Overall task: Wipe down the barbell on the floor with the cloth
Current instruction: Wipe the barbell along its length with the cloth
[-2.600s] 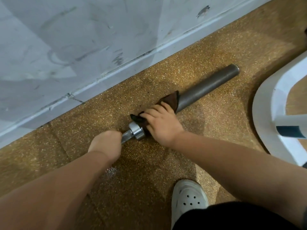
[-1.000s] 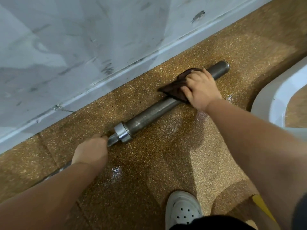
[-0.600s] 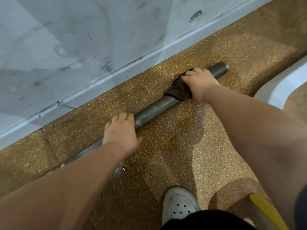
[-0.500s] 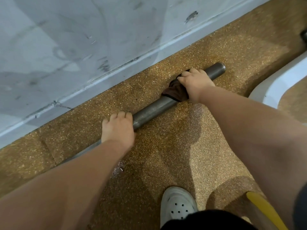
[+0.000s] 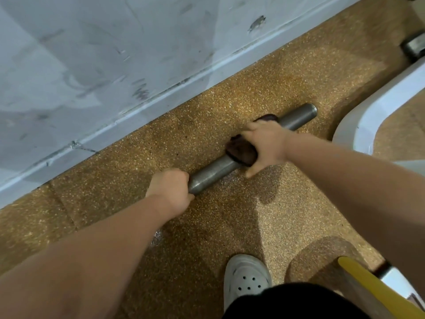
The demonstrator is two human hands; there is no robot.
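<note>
The barbell (image 5: 212, 172) is lying on the speckled floor (image 5: 138, 157), running alongside the wall (image 5: 92, 54). The right hand (image 5: 266, 146) is clamping the dark cloth (image 5: 241, 151) around its thick sleeve (fingers curled over), while the left hand (image 5: 171, 187) is gripping the bar itself. A white clog (image 5: 247, 275) is standing farther from the wall.

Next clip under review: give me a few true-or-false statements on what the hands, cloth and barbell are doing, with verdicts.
1. The right hand grips the dark brown cloth around the grey metal barbell. True.
2. The left hand lies flat on the speckled tan floor. False: it grips the barbell.
3. The barbell leans upright against the grey wall. False: it lies on the floor, apart from the wall.
4. A white perforated shoe shows below the barbell. True.
</note>
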